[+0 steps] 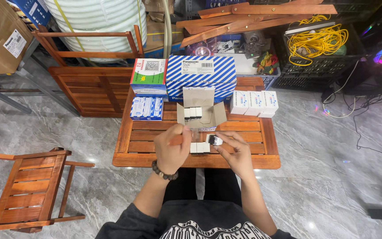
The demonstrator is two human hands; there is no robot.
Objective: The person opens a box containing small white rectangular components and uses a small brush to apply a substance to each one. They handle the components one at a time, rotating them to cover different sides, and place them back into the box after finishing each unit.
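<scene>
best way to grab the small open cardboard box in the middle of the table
Take the open cardboard box by its two long outer side walls, coming straight down from above. Its flaps are splayed and floppy, so grip below them. The left hand and right hand sit just in front of it, so approach from the near side.

1. Small white module point(215, 140): a little blocky electrical part with a dark face, pinched at the fingertips of the right hand point(237, 152), held just above the slatted wooden counter point(268, 146) near its front edge.
2. Orange-handled tool point(176, 140): a slim stick-like handle (its tip is hidden) gripped in the closed left hand point(172, 150), lying roughly level and pointing toward the module.
3. Row of white modules point(200, 148): a few similar pieces lying side by side on the counter, between the two hands and just below the held one.
</scene>
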